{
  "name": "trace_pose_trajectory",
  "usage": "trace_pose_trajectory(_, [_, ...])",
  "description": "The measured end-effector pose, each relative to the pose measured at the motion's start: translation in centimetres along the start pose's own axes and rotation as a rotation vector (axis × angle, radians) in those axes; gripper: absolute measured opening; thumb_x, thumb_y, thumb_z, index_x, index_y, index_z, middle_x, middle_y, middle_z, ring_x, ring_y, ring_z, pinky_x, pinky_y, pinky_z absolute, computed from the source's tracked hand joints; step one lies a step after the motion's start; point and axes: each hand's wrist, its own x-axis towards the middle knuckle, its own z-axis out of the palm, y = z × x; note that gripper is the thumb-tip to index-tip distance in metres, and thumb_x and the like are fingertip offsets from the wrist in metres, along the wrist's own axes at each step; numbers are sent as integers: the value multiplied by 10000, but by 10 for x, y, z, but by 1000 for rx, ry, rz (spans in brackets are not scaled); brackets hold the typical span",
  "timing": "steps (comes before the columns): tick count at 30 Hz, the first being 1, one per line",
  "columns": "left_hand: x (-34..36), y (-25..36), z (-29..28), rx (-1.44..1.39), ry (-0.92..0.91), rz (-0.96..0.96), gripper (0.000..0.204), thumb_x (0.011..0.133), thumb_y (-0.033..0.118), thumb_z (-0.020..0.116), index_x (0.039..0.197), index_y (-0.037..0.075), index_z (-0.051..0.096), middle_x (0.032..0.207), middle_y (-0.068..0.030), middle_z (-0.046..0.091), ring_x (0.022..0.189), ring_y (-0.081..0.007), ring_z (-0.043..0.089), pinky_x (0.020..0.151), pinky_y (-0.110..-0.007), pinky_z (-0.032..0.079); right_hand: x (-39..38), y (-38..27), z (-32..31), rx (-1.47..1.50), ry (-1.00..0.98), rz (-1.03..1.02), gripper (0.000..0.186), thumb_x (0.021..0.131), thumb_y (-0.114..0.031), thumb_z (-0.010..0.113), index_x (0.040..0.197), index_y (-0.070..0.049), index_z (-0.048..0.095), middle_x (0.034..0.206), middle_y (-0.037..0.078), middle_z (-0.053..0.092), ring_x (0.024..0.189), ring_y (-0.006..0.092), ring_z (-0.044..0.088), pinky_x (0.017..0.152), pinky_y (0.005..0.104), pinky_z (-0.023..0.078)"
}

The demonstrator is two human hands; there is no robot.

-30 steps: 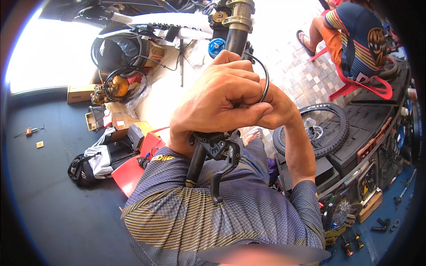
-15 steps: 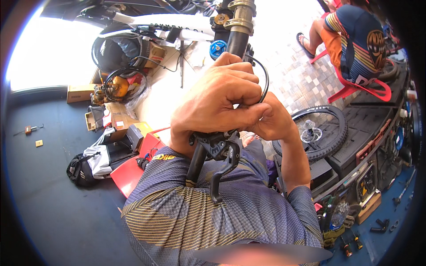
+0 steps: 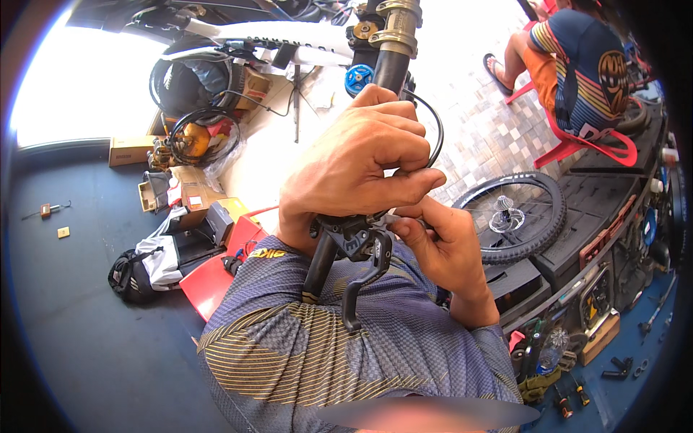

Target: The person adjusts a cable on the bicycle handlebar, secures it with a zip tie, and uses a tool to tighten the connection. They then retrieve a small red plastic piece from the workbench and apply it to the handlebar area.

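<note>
A black handlebar [image 3: 390, 71] runs from the upper middle down toward my chest. My left hand [image 3: 361, 155] is closed over it, fingers curled and thumb pointing right. A thin black hose [image 3: 439, 133] loops down into the area behind my left fingers. Just below that hand, a black brake lever [image 3: 369, 278] is mounted on the bar, its blade hooking downward. My right hand [image 3: 444, 249] is beside the lever's clamp, thumb and forefinger pinched on a small pale piece [image 3: 391, 219] whose kind I cannot make out.
A white bike frame [image 3: 289, 32] stands beyond the bar, with a blue round cap [image 3: 359, 78] near its stem. On the right, a wheel [image 3: 516, 252] leans by black cases. Another person [image 3: 581, 68] sits on a red chair. Boxes [image 3: 195, 191] and a bag [image 3: 133, 274] lie left.
My right hand has come down and toward me, from behind the left thumb to beside the brake lever. The left hand and the bar have shifted slightly right.
</note>
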Motion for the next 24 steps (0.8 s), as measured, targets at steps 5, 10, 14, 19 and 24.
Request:
trace_pose_trajectory(5, [0,-2,0,-2,0,10,313,863,276,764,652,97,618,636,15,540,758,-183,572,871,-354,385,-8,-5,3,-91,31,13,127,950,-130,731,1010,-26,689,799,149,697,643,282,703,553,353,510])
trace_pose_trajectory(10, [0,-2,2,-15,13,24,312,865,277,763,654,98,618,641,16,546,762,-183,576,866,-355,383,-9,-5,6,-140,82,-67,146,940,-131,741,1036,-28,699,793,148,688,629,268,687,549,340,498])
trace_pose_trajectory(14, [-1,-2,1,-16,12,14,311,870,278,754,654,104,615,640,18,544,762,-182,577,858,-356,379,1,14,-12,-61,-8,-120,178,927,-163,769,1024,-26,710,780,104,689,608,171,641,549,302,481])
trace_pose_trajectory(19, [1,-2,3,17,3,11,305,873,293,735,662,111,612,646,18,539,764,-181,572,853,-356,371,35,48,-35,143,-139,-132,206,909,-180,802,994,-16,712,795,44,706,680,107,640,601,267,494])
trace_pose_trajectory(24, [0,-1,4,-8,18,10,299,866,302,729,665,114,613,662,17,544,769,-184,565,853,-359,367,68,56,-32,116,-284,-392,217,881,-155,824,1009,-12,722,830,64,721,744,168,697,666,313,553])
